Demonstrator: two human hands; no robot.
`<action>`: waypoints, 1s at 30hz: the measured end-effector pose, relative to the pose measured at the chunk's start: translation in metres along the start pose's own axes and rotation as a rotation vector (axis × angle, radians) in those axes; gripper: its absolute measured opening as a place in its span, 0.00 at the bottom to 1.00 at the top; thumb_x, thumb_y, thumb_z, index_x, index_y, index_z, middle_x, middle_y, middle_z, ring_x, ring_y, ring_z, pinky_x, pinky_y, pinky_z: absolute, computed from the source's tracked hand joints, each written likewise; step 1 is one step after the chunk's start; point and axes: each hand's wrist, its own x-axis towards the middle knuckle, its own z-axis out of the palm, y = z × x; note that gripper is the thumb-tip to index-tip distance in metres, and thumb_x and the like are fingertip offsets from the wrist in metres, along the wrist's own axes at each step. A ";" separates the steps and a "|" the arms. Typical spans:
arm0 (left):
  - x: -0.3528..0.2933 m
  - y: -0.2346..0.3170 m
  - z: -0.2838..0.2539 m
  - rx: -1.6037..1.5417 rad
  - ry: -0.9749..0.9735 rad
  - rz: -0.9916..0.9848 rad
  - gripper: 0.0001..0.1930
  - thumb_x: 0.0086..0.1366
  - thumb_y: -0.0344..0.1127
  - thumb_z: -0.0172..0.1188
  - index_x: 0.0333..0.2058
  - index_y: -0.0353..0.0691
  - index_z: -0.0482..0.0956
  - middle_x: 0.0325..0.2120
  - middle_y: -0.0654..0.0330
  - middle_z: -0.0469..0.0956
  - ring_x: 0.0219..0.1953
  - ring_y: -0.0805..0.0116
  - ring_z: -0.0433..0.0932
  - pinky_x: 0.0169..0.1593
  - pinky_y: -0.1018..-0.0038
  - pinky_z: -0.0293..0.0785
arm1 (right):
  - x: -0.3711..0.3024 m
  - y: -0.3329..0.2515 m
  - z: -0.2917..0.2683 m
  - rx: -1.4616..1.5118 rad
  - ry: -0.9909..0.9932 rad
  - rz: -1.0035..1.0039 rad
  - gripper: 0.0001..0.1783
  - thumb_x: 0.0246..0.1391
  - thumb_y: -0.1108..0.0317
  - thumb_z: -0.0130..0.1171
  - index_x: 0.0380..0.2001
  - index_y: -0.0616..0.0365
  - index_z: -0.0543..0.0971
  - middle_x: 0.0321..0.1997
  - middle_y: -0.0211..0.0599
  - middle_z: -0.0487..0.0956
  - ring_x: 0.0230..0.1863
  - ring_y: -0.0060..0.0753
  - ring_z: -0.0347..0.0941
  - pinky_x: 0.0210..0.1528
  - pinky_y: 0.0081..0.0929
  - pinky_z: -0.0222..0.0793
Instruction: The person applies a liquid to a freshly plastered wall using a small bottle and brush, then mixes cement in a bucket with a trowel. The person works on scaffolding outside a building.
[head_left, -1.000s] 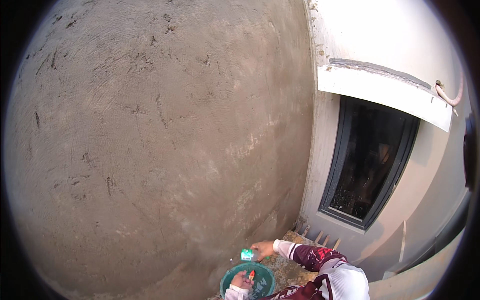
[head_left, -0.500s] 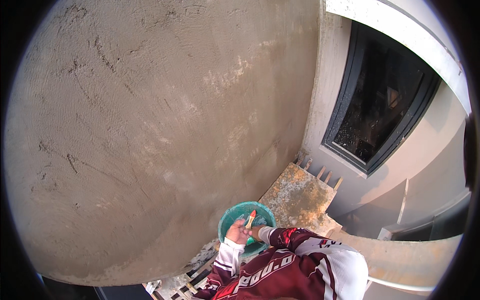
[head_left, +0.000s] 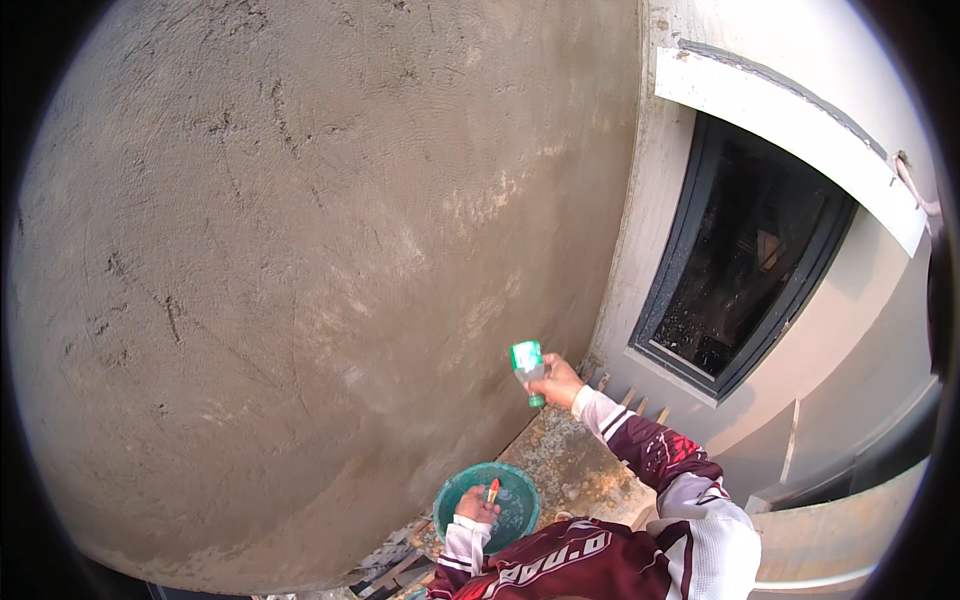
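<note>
Head view shows the right hand (head_left: 560,382) closed around a small plastic bottle (head_left: 528,368) raised near the plastered wall (head_left: 300,250), while the left hand (head_left: 474,504) grips a red-handled tool (head_left: 493,489) inside the green bowl (head_left: 455,492) at the wall's foot.

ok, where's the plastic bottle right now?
Head view, lower centre: the plastic bottle is in the right hand, tilted cap-down near the plastered wall, above the green basin and left of the dark window.
</note>
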 end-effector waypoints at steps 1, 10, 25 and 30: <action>0.005 0.002 -0.009 -0.011 -0.006 -0.009 0.08 0.58 0.36 0.55 0.34 0.45 0.66 0.18 0.62 0.60 0.18 0.69 0.61 0.24 0.66 0.66 | 0.005 -0.082 -0.011 0.002 0.054 -0.180 0.36 0.41 0.65 0.64 0.53 0.67 0.61 0.35 0.41 0.78 0.35 0.27 0.76 0.40 0.26 0.71; -0.021 0.009 -0.008 -0.036 -0.016 0.090 0.06 0.59 0.36 0.53 0.32 0.46 0.66 0.19 0.63 0.60 0.18 0.69 0.61 0.24 0.66 0.65 | 0.001 -0.205 -0.011 -0.117 -0.248 -0.468 0.34 0.44 0.63 0.63 0.52 0.70 0.66 0.31 0.35 0.77 0.29 0.21 0.72 0.33 0.20 0.68; -0.074 0.024 0.036 0.033 -0.132 0.073 0.06 0.57 0.35 0.57 0.26 0.47 0.68 0.15 0.67 0.63 0.19 0.71 0.63 0.30 0.67 0.67 | -0.099 0.207 0.198 -1.171 -0.809 -0.086 0.23 0.56 0.54 0.42 0.55 0.41 0.66 0.59 0.37 0.68 0.61 0.42 0.62 0.59 0.50 0.53; -0.079 0.024 0.045 0.051 -0.131 0.022 0.08 0.57 0.35 0.58 0.24 0.47 0.66 0.14 0.69 0.60 0.18 0.71 0.63 0.31 0.67 0.67 | -0.097 0.228 0.195 -1.169 -0.839 -0.076 0.20 0.57 0.60 0.42 0.53 0.44 0.68 0.56 0.39 0.70 0.57 0.41 0.66 0.53 0.49 0.61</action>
